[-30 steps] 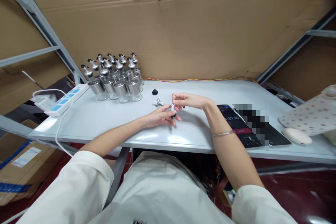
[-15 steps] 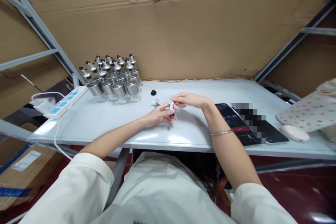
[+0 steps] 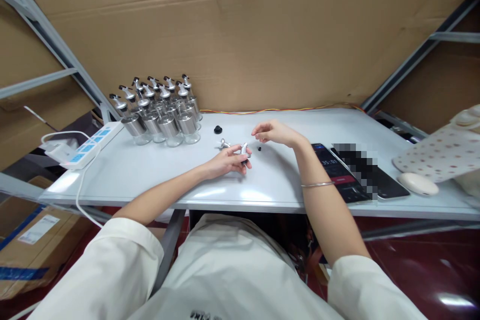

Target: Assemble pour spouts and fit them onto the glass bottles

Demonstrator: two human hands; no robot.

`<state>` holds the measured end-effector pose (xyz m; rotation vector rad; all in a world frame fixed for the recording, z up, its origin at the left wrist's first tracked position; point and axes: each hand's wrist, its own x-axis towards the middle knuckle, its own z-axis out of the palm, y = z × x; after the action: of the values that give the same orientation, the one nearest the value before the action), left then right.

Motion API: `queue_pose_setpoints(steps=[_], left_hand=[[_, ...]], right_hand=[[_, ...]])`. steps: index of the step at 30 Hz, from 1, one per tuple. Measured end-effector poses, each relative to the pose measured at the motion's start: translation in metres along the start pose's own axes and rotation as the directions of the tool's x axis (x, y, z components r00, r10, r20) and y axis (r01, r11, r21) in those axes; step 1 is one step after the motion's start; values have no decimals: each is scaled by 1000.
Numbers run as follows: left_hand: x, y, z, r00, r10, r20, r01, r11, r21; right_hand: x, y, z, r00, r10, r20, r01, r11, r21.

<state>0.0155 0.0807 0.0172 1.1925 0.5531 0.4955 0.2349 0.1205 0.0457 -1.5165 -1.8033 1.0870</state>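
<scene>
Between the thumb and fingers of my left hand [image 3: 228,162] is a silver pour spout [image 3: 244,149] with a dark base, its tip pointing up. My right hand [image 3: 275,133] hovers just above and right of it, fingers loosely bent and a little apart, with nothing seen in them. Below those fingertips a tiny black piece [image 3: 259,149] shows against the white table. Partly behind my left hand lies another small silver fitting [image 3: 224,143]. A black stopper [image 3: 218,130] sits farther back on the table.
Several glass and steel bottles [image 3: 171,130] with pour spouts stand grouped at the back left. A white power strip [image 3: 92,145] lies at the left edge. On the right are a phone [image 3: 339,180] showing a timer, a dark tablet-like slab [image 3: 390,185], a cream oval case [image 3: 418,183] and a dotted container [image 3: 431,157].
My right hand has come off the spout's tip and moved up and right. The tiny black piece now shows below its fingers. My left hand keeps hold of the spout.
</scene>
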Motion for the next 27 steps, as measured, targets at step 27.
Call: queue_pose_setpoints(steps=[27], left_hand=[[0,0,0,1000,-6,11,6,1000,2]], right_hand=[[-1,17,-9,981,186,59,-135,864,-485]])
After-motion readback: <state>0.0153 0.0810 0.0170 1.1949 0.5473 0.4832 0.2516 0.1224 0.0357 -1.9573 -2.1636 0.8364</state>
